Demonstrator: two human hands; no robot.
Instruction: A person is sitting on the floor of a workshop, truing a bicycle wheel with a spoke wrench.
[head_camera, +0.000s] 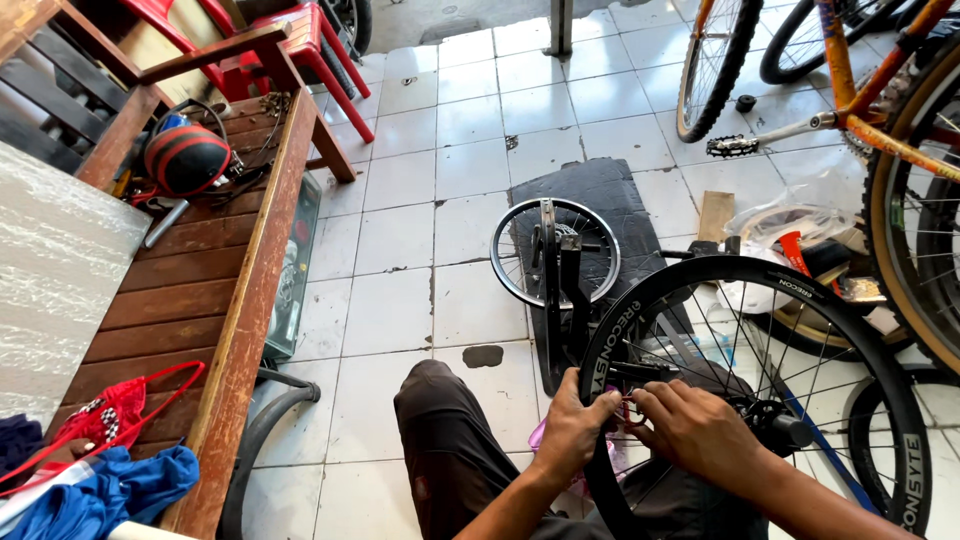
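A black bicycle wheel (640, 320) with thin spokes stands upright in front of me, over my dark-trousered knee (440, 430). My left hand (575, 430) pinches at the rim's inner side, fingers closed on a spoke end. My right hand (695, 425) is beside it, fingers closed around something small and red at the same spot; what it is cannot be made out. The hub (775, 425) sits just right of my right hand.
A black truing stand (560, 290) holds a small silver wheel (515, 250) on a dark mat. A wooden bench (215, 290) at left carries a helmet (187, 158) and cloths. An orange bicycle (850, 90) stands at right, with plastic bags and a tyre (255, 440) on the tiled floor.
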